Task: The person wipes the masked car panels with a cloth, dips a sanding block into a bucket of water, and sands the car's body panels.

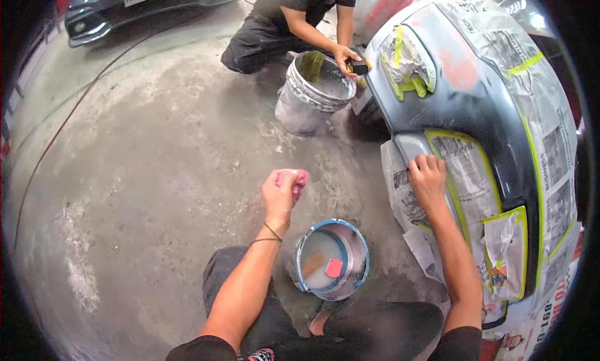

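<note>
My left hand (pixel 279 195) is closed around a crumpled pink cloth (pixel 300 185), held above the floor near the blue-rimmed bucket. My right hand (pixel 427 180) presses on the grey lower strip (pixel 410 146) of a car bumper (pixel 412 115), its fingers curled down. Whatever may be under those fingers is hidden. Newspaper (pixel 464 164) edged with yellow-green tape covers the opening beside this hand. Below and between my arms stands the bucket (pixel 360 243), holding cloudy water, a brown block (pixel 312 265) and a pink piece (pixel 334 268).
Across from me, a crouching person's hand (pixel 345 60) holds a dark block (pixel 358 66) at the bumper's far end. A whitish bucket (pixel 304 105) stands by them. A dark car (pixel 150 17) is parked at the back left, and a thin hose (pixel 84 92) crosses the floor.
</note>
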